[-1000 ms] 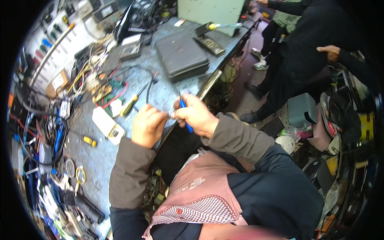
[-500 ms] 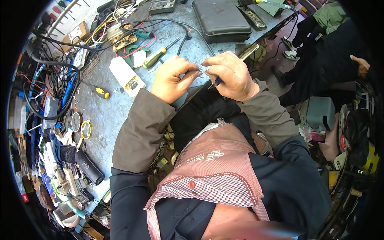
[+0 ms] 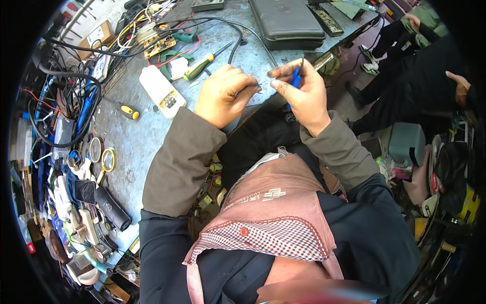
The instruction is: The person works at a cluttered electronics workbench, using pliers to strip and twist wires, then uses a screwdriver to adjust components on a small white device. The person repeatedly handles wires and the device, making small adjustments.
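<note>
My left grip (image 3: pixel 223 96) is drawn together, thumb against fingers, pinching a thin strand (image 3: pixel 264 83) that sits in the small gap between my two hands. My right grip (image 3: pixel 306 96) is closed around a blue-handled tool (image 3: pixel 296 78), its dark tip pointing up; whether that thumb also touches the strand I cannot tell. Left of my left grip, on the worktop (image 3: pixel 129 162), lies a white plastic container (image 3: pixel 152 82), its end nearer my body open and showing several small, silvery round pieces (image 3: pixel 170 102). Between it and my left grip rests a yellow-green screwdriver (image 3: pixel 199 67). Beyond my right grip lies a black case (image 3: pixel 286 23), shut, contents hidden. Well to the right of that grip, lower than the worktop, stands a grey-green box (image 3: pixel 405 144).
</note>
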`<state>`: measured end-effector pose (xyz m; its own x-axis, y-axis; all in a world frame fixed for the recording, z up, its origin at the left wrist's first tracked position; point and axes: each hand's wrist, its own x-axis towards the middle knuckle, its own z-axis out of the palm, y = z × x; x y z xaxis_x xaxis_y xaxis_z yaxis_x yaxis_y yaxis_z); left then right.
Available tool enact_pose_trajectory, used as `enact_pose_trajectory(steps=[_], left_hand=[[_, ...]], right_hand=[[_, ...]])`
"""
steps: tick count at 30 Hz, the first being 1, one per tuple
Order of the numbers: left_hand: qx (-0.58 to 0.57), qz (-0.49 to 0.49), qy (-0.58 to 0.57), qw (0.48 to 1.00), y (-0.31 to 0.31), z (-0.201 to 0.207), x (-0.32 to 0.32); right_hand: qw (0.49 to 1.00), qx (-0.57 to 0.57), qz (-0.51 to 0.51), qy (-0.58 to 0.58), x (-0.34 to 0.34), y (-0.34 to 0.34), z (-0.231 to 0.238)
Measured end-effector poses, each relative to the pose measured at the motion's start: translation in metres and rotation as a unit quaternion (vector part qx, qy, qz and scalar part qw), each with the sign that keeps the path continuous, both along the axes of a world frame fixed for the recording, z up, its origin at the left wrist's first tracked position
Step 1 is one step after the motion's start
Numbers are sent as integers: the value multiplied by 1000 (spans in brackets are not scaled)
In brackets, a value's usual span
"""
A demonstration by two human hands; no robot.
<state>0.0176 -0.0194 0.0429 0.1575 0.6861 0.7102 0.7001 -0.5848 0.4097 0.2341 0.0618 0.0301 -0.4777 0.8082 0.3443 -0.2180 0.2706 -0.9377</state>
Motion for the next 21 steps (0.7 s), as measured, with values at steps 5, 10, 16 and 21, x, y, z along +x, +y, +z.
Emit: enact_pose_trajectory(steps=[5, 10, 16, 21], left_hand=[[-40, -2, -38, 998, -1, -4, -1], [-45, -5, -50, 998, -1, -2, -1], [-10, -6, 1, 1000, 0, -2, 0], [-24, -7, 3, 1000, -2, -1, 1]], right_hand=[[866, 493, -52, -63, 3, 17, 10], [842, 536, -31, -61, -1, 22, 13], [977, -202, 45, 49, -8, -12, 6], [998, -49, 10, 44, -2, -3, -11]])
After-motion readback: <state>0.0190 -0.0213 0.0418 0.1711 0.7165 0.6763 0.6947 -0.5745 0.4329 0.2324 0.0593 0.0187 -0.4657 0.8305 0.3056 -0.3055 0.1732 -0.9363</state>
